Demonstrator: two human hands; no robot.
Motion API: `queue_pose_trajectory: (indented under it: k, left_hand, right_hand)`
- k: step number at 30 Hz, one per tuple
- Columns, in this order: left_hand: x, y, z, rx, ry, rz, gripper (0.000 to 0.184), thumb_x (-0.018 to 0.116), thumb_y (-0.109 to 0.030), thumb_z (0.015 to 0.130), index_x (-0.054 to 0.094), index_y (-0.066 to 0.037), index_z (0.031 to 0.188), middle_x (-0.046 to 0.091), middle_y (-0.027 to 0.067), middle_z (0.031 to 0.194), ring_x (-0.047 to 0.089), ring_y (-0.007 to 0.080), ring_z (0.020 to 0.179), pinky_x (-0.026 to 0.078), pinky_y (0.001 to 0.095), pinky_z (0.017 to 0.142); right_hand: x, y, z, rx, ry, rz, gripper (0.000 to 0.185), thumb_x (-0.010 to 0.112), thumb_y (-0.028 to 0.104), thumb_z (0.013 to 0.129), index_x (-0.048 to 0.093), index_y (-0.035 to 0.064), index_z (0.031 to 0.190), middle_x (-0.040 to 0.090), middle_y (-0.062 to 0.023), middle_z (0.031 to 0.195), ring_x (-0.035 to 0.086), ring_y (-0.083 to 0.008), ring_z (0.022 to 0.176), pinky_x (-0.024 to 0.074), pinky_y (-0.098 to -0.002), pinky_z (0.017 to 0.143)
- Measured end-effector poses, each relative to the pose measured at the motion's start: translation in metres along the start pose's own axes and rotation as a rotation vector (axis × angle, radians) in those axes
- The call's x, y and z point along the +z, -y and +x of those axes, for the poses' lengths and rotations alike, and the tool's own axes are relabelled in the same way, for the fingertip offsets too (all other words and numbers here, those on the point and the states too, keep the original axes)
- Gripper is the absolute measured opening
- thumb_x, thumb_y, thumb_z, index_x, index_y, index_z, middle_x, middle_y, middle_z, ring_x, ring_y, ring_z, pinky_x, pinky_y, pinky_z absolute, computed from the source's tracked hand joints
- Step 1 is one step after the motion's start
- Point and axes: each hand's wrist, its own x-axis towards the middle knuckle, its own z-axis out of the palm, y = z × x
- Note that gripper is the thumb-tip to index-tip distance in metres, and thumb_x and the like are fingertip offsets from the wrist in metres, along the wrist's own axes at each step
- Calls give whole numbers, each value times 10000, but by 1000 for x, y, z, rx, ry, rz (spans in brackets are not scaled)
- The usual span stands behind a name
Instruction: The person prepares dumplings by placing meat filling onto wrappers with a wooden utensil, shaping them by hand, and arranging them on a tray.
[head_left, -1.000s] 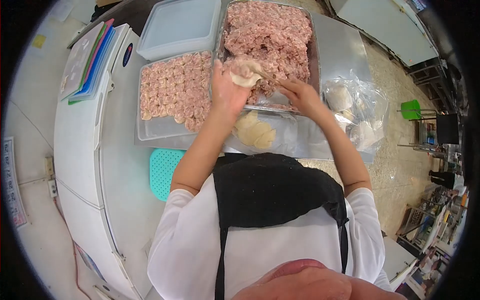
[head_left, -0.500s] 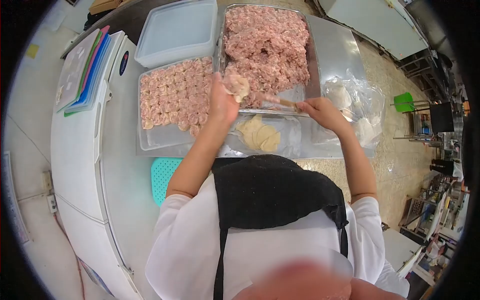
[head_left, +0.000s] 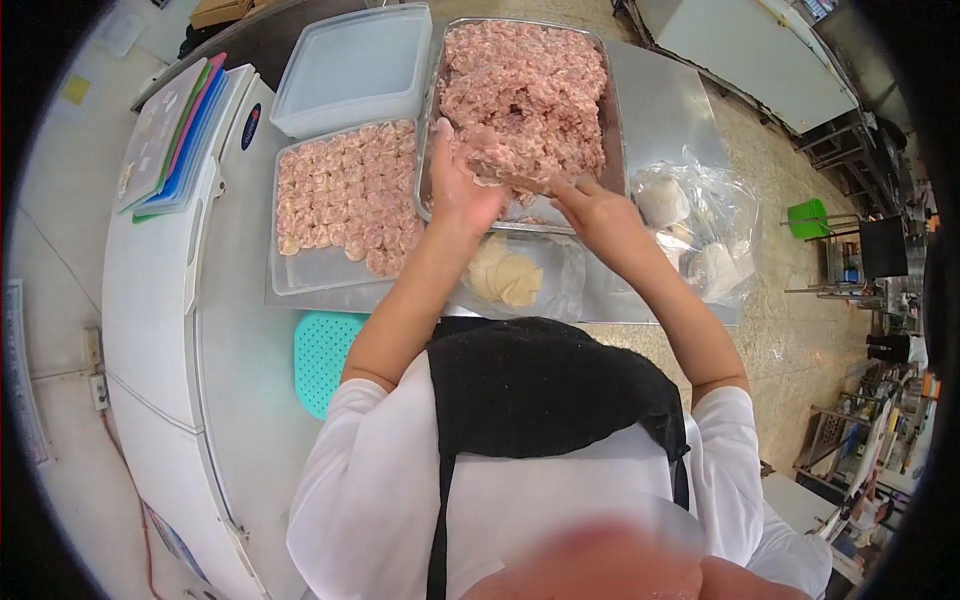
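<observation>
My left hand point(head_left: 465, 195) holds a round dough wrapper with pink minced meat on it, over the near left corner of a metal tray point(head_left: 617, 130). Closed around the handle of a flat wooden spatula point(head_left: 530, 183), my right hand point(head_left: 597, 212) keeps the blade against the meat at the wrapper. Minced meat point(head_left: 530, 85) is heaped in the tray. Just below lie several overlapping round wrappers point(head_left: 505, 272) on plastic. Left of the tray, a shallow plastic container point(head_left: 330, 273) carries rows of filled dumplings point(head_left: 345, 190).
Stacked translucent containers point(head_left: 352, 65) stand behind the dumplings. A clear plastic bag point(head_left: 705, 225) with white packs lies at the right of the steel table point(head_left: 665, 100). A turquoise perforated basket point(head_left: 325, 360) is below the table's left edge, beside a white refrigerator point(head_left: 160, 300).
The spatula has swung from the tray's near edge back to the wrapper, and my right hand has moved left with it. My left hand still holds the wrapper.
</observation>
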Motion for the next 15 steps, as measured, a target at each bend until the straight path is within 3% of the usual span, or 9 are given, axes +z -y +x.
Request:
queue_pose_trajectory:
  k: [2,3,6,7,9,12,15]
  left_hand:
    - [-19,3,13,-23,68,-133,644,546,-509,901,429,-34,1319,565,164,1193,517,361,1192,394,536,1028]
    - [-24,2,18,-27,108,-201,611,563,-464,909,425,-34,1320,591,158,1143,541,351,1161,411,526,1015]
    - [-9,3,-2,141,402,280,551,600,-259,915,379,-55,1377,611,153,1098,575,330,1111,438,504,999]
    - [-8,0,-9,110,457,462,657,623,-58,873,303,-82,1446,591,161,1162,553,321,1156,421,472,1039]
    - [6,-1,-17,203,450,891,762,662,-23,818,270,-87,1467,561,142,1233,547,298,1186,427,435,1038]
    - [23,5,-18,931,499,1658,825,715,-10,700,350,-87,1436,596,84,1210,612,213,1060,458,353,979]
    - [31,12,-22,678,613,1663,633,720,-30,671,548,-72,1278,651,64,1103,626,191,971,465,333,934]
  right_hand:
    - [-8,-11,1,-37,44,24,224,610,232,890,638,128,1087,593,-118,800,628,-332,737,501,-432,611]
    - [-22,-20,3,-63,53,24,216,587,238,918,642,79,1054,589,-135,768,621,-325,692,488,-416,617]
    - [-44,-48,1,98,21,574,264,546,260,957,646,31,1043,606,-154,741,593,-301,644,471,-383,624]
    - [-46,-54,0,165,29,565,321,514,280,982,645,-4,1052,600,-174,710,558,-264,621,455,-355,627]
    - [-51,-62,-3,223,195,627,331,514,290,983,643,-1,1076,590,-175,701,555,-253,625,458,-349,631]
    - [-63,-65,-5,219,368,692,334,521,292,979,644,-3,1078,578,-163,687,551,-239,632,456,-348,636]
    - [-65,-72,-11,106,389,672,325,537,288,971,650,0,1072,603,-154,702,573,-252,648,464,-350,646]
